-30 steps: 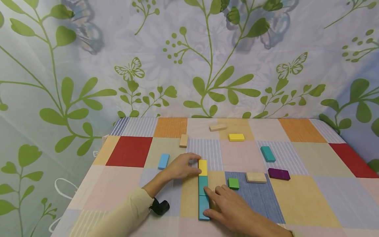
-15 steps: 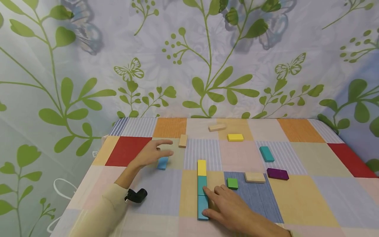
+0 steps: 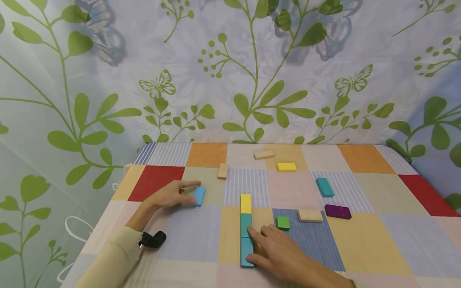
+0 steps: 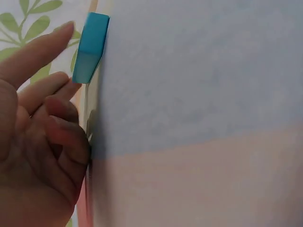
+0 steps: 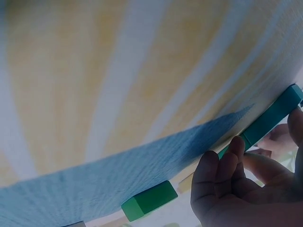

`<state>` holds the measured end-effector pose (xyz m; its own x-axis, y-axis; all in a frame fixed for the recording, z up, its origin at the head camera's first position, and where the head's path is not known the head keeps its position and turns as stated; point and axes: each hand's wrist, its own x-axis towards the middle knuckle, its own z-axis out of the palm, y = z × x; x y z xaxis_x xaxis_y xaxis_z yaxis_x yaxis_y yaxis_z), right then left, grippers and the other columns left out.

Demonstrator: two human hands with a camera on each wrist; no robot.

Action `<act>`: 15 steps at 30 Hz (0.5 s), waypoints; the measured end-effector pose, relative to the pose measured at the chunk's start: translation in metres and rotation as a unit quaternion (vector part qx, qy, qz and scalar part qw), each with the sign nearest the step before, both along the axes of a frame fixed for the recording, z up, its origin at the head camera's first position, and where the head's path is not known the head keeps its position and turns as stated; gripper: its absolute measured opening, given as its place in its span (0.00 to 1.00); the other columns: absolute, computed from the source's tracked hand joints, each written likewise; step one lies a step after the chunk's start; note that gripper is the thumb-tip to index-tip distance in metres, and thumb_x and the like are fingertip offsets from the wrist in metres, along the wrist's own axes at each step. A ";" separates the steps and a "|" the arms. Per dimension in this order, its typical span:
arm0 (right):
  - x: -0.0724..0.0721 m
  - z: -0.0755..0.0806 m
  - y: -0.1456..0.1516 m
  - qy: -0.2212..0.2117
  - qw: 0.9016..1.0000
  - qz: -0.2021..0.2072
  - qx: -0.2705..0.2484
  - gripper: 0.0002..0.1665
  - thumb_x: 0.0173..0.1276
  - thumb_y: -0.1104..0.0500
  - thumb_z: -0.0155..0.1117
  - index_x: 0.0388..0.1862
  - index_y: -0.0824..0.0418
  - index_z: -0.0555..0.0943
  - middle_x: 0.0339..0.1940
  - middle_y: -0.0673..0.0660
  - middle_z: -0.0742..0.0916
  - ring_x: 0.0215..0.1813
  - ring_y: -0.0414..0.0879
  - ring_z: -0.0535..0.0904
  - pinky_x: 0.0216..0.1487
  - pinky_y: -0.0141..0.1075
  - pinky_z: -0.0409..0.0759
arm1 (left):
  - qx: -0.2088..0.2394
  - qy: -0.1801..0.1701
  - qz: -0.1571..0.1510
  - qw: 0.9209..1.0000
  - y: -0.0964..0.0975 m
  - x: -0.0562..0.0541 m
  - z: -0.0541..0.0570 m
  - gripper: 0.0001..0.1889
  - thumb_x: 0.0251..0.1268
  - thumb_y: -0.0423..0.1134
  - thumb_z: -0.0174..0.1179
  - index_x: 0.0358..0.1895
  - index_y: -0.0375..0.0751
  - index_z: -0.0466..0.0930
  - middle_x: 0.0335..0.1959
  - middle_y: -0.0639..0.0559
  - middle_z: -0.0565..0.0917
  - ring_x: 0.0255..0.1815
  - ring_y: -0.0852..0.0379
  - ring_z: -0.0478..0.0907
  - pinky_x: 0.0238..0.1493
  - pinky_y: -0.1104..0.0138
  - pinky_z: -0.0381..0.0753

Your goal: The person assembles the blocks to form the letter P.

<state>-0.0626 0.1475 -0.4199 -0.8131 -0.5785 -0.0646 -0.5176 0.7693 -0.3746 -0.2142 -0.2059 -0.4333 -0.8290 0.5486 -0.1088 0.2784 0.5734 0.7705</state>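
Observation:
My left hand reaches around a light blue block lying on the left of the table, index finger near its far end and thumb by its left side. In the left wrist view the index finger stands apart from that blue block. At the centre lies a straight row of three blocks, end to end: yellow, teal and blue. My right hand rests beside this row, its index fingertip touching the teal block and its thumb the blue one.
Right of the row lie a small green block, a plain wooden block, a purple block and another teal block. Farther back are a yellow block and two wooden blocks. A patchwork cloth covers the table.
My left hand has let go of the row's yellow block and moved left to the light blue block, which still lies in its place. The right hand has stayed on the row.

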 end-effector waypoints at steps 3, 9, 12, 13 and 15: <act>0.000 0.000 0.000 0.001 1.000 0.000 -0.003 0.45 0.68 0.30 0.54 0.69 0.62 0.74 0.34 0.43 0.71 0.35 0.39 0.62 0.33 0.31 0.64 | -0.022 0.009 -0.014 1.000 0.003 0.002 0.002 0.35 0.57 0.46 0.71 0.69 0.43 0.73 0.15 0.60 0.57 0.19 0.61 0.60 0.24 0.68 0.61; 0.001 -0.001 0.001 0.013 1.000 0.001 -0.005 0.45 0.68 0.30 0.54 0.69 0.62 0.74 0.34 0.43 0.71 0.34 0.38 0.62 0.33 0.31 0.63 | -0.011 0.030 -0.006 0.999 0.008 0.003 0.002 0.33 0.56 0.43 0.73 0.66 0.38 0.75 0.34 0.52 0.79 0.32 0.55 0.70 0.33 0.66 0.70; 0.001 0.000 0.000 0.011 1.000 0.002 -0.006 0.45 0.68 0.30 0.54 0.69 0.62 0.74 0.34 0.43 0.71 0.34 0.38 0.62 0.33 0.31 0.63 | -0.010 0.051 -0.007 0.999 0.008 0.004 0.001 0.34 0.56 0.43 0.73 0.66 0.35 0.75 0.55 0.45 0.78 0.42 0.52 0.71 0.40 0.64 0.73; 0.001 0.000 0.000 0.011 1.000 0.002 -0.006 0.45 0.69 0.30 0.54 0.69 0.62 0.74 0.33 0.43 0.71 0.34 0.38 0.62 0.33 0.31 0.63 | -0.011 0.055 -0.008 0.998 0.008 0.005 0.001 0.35 0.56 0.43 0.73 0.66 0.34 0.74 0.59 0.44 0.76 0.44 0.52 0.71 0.41 0.63 0.73; 0.001 0.000 0.000 0.008 1.000 0.002 -0.006 0.45 0.69 0.30 0.54 0.69 0.62 0.74 0.33 0.43 0.70 0.34 0.38 0.62 0.33 0.31 0.63 | -0.018 0.056 -0.011 0.998 0.007 0.006 0.002 0.36 0.56 0.43 0.73 0.67 0.34 0.73 0.62 0.42 0.74 0.43 0.52 0.71 0.41 0.63 0.72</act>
